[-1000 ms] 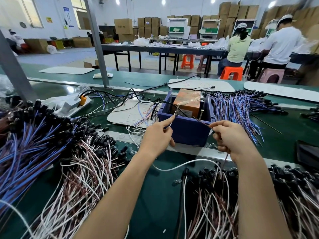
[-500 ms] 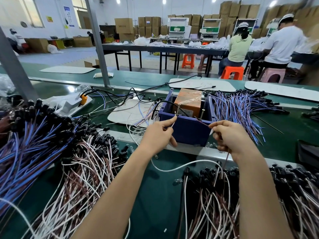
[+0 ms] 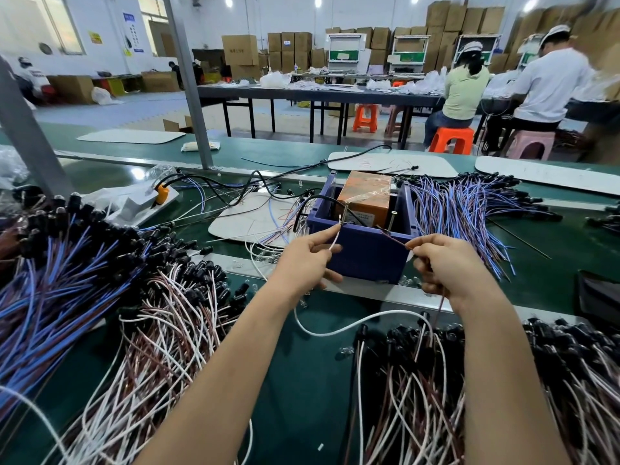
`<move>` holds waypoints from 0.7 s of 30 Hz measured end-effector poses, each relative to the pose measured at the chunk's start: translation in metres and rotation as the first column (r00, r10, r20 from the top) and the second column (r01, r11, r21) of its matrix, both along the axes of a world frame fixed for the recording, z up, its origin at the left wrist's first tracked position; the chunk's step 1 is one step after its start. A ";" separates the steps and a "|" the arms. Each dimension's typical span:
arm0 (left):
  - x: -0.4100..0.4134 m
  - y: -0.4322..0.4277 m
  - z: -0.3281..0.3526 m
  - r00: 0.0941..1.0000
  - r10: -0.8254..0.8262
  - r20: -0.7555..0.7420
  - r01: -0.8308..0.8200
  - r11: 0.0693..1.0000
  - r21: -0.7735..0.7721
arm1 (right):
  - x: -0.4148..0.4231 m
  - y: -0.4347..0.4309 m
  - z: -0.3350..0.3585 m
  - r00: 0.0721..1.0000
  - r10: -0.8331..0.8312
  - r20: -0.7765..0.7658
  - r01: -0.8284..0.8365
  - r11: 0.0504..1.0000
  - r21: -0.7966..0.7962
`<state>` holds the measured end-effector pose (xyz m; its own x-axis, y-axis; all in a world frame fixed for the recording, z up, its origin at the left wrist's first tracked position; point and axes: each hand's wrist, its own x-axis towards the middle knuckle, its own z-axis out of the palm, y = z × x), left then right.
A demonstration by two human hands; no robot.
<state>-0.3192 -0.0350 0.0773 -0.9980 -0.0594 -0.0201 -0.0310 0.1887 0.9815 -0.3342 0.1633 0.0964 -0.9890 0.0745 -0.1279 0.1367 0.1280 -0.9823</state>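
My left hand pinches the end of a white wire, whose tip touches an upright metal pin on the near rim of a blue box. The white wire loops down over the green bench toward a black connector. My right hand pinches a brown wire, with its tip at the box rim near a second pin. An orange block wrapped in clear film sits inside the box.
Heaps of white-and-brown wires with black connectors lie at left and right. Blue wire bundles lie far left and behind the box. White boards, a grey post and seated people lie beyond.
Both hands have stayed almost still at the box rim. The view has shifted slightly.
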 end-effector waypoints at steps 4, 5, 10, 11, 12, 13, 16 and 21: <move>-0.002 0.000 -0.003 0.999 0.019 -0.037 -0.019 1.000 -0.012 | 0.000 0.000 0.000 1.000 0.000 0.005 0.000 1.000 0.002; -0.002 0.000 -0.003 0.999 0.019 -0.039 -0.020 1.000 -0.012 | 0.000 0.000 0.000 1.000 -0.001 0.007 0.001 1.000 0.001; -0.002 -0.001 -0.004 0.999 0.022 -0.043 -0.023 0.999 -0.030 | -0.001 0.000 -0.001 1.000 0.001 0.006 -0.001 1.000 -0.001; -0.002 -0.002 -0.005 0.998 0.023 -0.050 -0.025 0.999 -0.040 | -0.001 0.000 -0.001 1.000 0.001 0.007 -0.001 1.000 0.000; -0.002 -0.002 -0.005 0.998 0.024 -0.058 -0.027 0.998 -0.050 | -0.002 0.000 -0.002 1.000 0.002 0.008 -0.002 1.000 0.002; -0.002 -0.002 -0.006 0.998 0.025 -0.065 -0.028 0.998 -0.060 | -0.002 0.001 -0.002 1.000 0.003 0.007 -0.003 1.000 0.001; -0.004 -0.003 -0.007 0.996 0.028 -0.083 -0.035 0.996 -0.078 | -0.003 0.001 -0.003 1.000 -0.001 -0.002 0.001 1.000 -0.013; -0.005 -0.003 -0.011 0.995 0.031 -0.096 -0.039 0.996 -0.078 | -0.005 0.004 -0.004 0.999 -0.014 -0.028 0.014 1.000 -0.025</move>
